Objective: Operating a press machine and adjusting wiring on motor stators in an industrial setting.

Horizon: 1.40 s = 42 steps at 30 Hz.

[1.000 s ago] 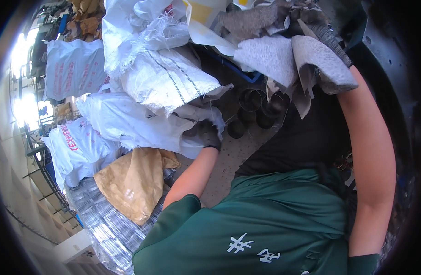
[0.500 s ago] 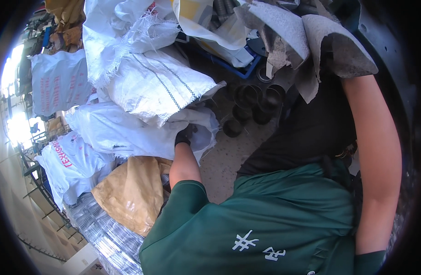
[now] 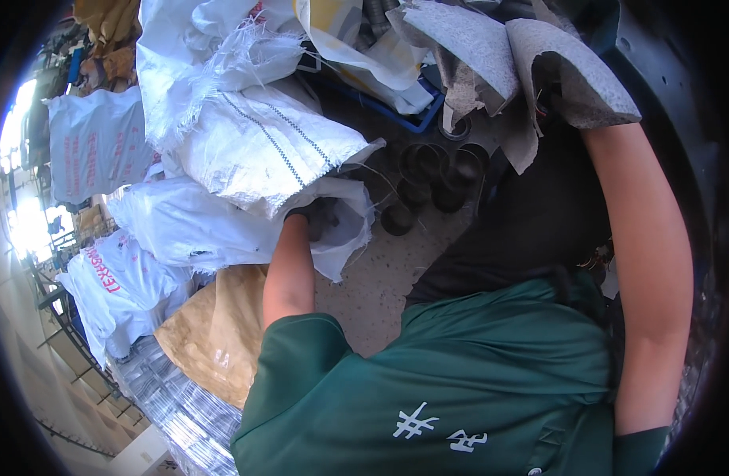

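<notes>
My left hand (image 3: 298, 213), in a dark glove, reaches into the mouth of a white woven sack (image 3: 198, 222) that lies on its side. Its fingers are lost in the shadow there, among greyish shapes I cannot make out. My right forearm (image 3: 642, 238) goes up at the right, and its hand is hidden behind a curled grey sheet (image 3: 582, 67). A second grey sheet (image 3: 475, 51), torn at its lower edge, hangs beside it. Another white sack (image 3: 261, 151) with dark stitched lines rests over the first one.
Several dark metal rings (image 3: 440, 178) stand on the speckled floor (image 3: 364, 305). Behind them is a blue crate (image 3: 424, 119). A brown paper bag (image 3: 213, 337) and more white sacks (image 3: 122, 274) are piled at the left, above a plastic-wrapped stack (image 3: 174, 404).
My left hand has moved slightly left and up, deeper into the sack's mouth. My right arm stays nearly as it was, while the whole view has shifted a little.
</notes>
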Each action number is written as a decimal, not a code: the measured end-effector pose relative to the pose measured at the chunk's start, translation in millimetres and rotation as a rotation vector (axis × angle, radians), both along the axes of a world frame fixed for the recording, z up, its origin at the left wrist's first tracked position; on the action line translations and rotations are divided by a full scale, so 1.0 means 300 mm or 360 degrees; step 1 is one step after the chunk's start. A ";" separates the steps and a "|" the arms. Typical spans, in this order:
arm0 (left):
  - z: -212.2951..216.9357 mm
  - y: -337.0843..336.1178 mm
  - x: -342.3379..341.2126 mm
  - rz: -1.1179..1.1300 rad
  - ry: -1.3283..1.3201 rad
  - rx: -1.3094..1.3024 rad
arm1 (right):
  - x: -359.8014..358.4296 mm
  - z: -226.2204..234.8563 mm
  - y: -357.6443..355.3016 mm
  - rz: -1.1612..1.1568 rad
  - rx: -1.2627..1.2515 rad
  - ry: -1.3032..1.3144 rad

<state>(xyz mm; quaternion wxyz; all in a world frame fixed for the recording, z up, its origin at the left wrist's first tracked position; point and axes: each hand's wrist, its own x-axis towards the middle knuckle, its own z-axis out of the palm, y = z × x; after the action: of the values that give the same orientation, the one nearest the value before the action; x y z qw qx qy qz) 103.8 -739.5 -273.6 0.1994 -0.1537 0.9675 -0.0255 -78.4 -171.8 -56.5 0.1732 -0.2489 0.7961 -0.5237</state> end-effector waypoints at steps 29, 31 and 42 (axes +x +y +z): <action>0.517 0.607 0.347 -0.0049 -0.0809 0.1200 | 0.023 -0.031 0.000 0.0380 -0.0116 0.0053; 0.349 0.673 0.425 -0.0248 -0.0864 0.1102 | 0.038 -0.020 0.027 0.0369 -0.0083 0.0058; -0.115 0.862 0.531 -0.0339 -0.0337 0.0620 | 0.064 -0.024 0.055 0.0513 -0.0055 0.0011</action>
<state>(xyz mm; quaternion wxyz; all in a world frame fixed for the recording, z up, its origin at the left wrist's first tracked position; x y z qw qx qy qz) 263.1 -480.8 -308.2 0.3217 -0.0061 0.9386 0.1246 -59.0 -155.3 -63.7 0.2479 -0.3781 0.7373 -0.5019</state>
